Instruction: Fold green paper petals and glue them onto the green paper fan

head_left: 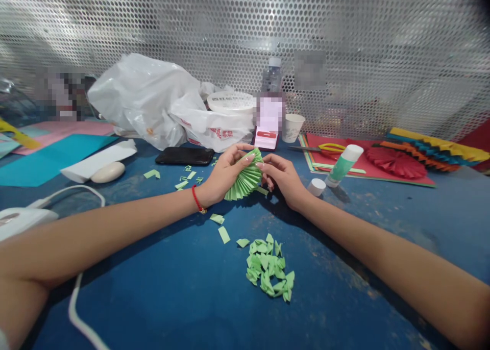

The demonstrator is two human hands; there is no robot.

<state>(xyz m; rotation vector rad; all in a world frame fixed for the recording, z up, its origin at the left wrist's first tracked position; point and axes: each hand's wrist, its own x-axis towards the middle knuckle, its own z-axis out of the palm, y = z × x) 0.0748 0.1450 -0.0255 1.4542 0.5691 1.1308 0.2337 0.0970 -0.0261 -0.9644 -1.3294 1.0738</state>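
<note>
A light green pleated paper fan [244, 183] is held up above the blue table. My left hand [225, 174] grips it from the left, thumb across its front and fingers behind. At its upper right edge, my right hand [281, 176] pinches the folds between thumb and fingertips. Below them on the table lies a pile of small folded green paper pieces [268, 268]. Loose green paper scraps [224, 234] are scattered left of the pile and around my left wrist. An uncapped glue stick [345, 165] stands right of my right hand, its white cap [316, 187] beside it.
Behind my hands are a black phone [185, 156], white plastic bags [141, 100], a propped-up lit phone [268, 120] and a paper cup [293, 127]. Scissors [325, 149] and a red pleated paper rosette [396, 161] lie on coloured sheets at right. A white cable [76, 309] runs at left.
</note>
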